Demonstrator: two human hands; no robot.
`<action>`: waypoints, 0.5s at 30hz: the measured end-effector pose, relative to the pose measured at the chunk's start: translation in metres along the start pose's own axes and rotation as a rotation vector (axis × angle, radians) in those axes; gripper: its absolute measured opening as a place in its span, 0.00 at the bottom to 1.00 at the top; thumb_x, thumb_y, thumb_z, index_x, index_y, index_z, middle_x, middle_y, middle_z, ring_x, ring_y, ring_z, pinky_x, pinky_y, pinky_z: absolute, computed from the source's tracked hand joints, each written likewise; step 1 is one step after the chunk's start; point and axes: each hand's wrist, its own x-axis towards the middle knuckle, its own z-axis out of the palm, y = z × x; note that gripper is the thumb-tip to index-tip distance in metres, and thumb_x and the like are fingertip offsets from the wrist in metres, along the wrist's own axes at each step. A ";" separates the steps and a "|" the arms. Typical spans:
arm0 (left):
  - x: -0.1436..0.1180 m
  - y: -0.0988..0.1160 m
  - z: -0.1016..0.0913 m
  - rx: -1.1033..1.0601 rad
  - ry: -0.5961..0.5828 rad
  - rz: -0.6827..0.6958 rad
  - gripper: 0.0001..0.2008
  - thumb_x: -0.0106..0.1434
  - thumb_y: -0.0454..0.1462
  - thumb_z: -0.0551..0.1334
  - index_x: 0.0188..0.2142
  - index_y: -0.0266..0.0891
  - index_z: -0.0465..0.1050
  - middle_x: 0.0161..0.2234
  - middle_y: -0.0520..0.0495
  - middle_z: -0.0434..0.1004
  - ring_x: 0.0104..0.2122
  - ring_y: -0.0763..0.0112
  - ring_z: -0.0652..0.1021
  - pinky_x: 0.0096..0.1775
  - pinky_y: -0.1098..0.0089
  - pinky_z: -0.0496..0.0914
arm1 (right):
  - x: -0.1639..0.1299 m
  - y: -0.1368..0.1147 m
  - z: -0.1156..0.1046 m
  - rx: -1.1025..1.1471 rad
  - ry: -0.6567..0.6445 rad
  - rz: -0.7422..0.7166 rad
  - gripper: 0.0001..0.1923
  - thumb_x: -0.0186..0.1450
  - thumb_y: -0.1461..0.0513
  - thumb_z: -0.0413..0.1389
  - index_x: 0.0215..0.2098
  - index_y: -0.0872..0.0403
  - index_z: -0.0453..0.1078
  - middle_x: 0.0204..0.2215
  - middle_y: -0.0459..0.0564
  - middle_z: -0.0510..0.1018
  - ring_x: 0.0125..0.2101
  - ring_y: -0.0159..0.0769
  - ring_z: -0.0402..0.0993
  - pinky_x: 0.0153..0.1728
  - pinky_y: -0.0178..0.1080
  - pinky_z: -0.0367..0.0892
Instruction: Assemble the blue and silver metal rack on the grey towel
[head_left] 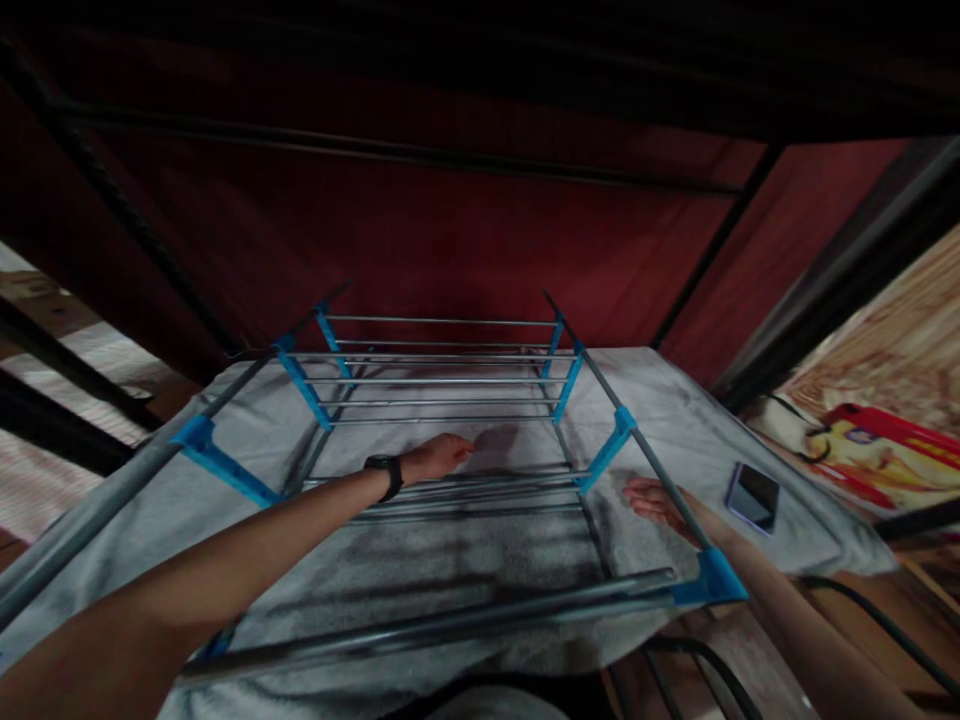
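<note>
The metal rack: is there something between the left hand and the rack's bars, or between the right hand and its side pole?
Nothing visible. The left hand reaches in among the rack and lies just above the middle bars. The right hand rests on the grey towel beside the side pole. The phone lies off to the right.

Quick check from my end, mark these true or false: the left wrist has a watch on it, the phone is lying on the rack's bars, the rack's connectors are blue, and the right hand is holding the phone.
1. The left hand has a black watch on its wrist. True.
2. The phone lies on the rack's bars. False: it lies on the grey cloth, right of the rack.
3. The rack's connectors are blue. True.
4. The right hand holds the phone. False: it rests open by the rack's right rail, apart from the phone.
</note>
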 end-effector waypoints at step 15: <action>0.003 0.036 0.015 0.031 -0.175 0.144 0.20 0.65 0.40 0.57 0.56 0.40 0.73 0.54 0.43 0.77 0.51 0.61 0.76 0.52 0.68 0.68 | 0.015 0.043 0.059 0.018 -0.002 -0.067 0.15 0.51 0.57 0.66 0.37 0.51 0.77 0.41 0.53 0.81 0.47 0.48 0.77 0.52 0.47 0.71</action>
